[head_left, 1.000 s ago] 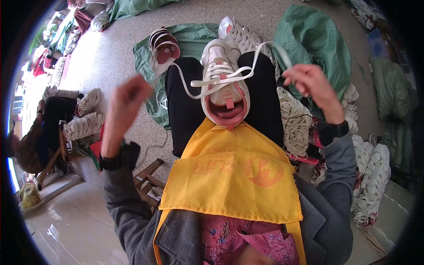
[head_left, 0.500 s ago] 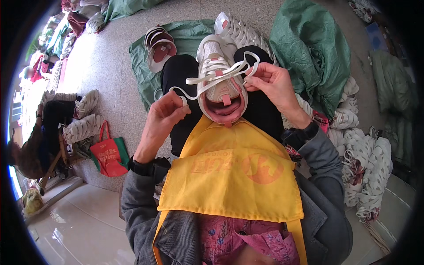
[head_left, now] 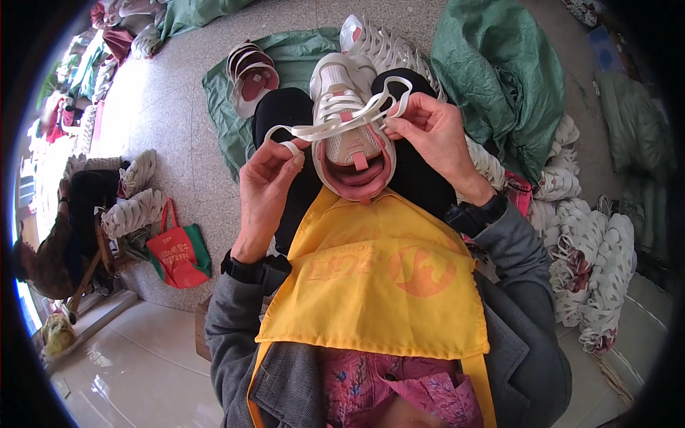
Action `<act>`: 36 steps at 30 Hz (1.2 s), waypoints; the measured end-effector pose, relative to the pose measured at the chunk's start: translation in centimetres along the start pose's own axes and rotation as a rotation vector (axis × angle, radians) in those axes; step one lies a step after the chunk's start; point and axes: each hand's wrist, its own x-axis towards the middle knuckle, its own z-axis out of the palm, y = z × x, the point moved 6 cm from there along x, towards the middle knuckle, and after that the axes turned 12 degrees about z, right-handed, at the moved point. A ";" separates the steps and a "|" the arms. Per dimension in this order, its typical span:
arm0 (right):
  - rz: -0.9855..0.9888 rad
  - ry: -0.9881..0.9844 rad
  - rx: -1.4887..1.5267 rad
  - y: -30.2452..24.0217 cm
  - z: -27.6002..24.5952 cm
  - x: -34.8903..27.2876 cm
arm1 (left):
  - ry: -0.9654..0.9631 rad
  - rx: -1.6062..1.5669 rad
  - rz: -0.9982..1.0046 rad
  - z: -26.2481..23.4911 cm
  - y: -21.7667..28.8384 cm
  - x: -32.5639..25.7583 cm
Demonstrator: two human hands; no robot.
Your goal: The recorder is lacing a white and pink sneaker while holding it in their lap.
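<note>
A white and pink sneaker rests between my knees, its opening toward me. White shoelace crosses above its tongue in loose loops. My left hand, at the shoe's left, pinches one part of the lace between thumb and fingers. On the other side my right hand pinches the lace too, below a loop that stands up by its fingertips. The yellow apron on my lap reaches up to the shoe's heel.
Stacked white shoe uppers lie beyond my right knee, and more uppers on a green sheet at left. A green sack stands at right, above bundles of uppers. A red bag and a seated person are at left.
My left hand has moved up and right, closer to the shoe, and the lace between my hands is bunched closer. My right hand has shifted slightly left, still pinching.
</note>
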 end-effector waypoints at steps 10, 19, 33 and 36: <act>-0.060 0.029 -0.038 -0.4 0.5 -0.7 | 0.027 -0.082 -0.002 0.1 -0.4 0.4; -0.403 0.119 -0.609 -4.8 2.9 -1.6 | 0.054 -0.079 0.073 0.5 -0.6 0.9; -0.046 0.024 -0.407 -1.7 1.5 -0.2 | 0.106 -0.189 0.103 0.8 -1.8 1.9; -0.100 0.096 -0.400 -1.4 1.2 -0.4 | 0.112 -0.214 0.119 1.0 -2.2 2.1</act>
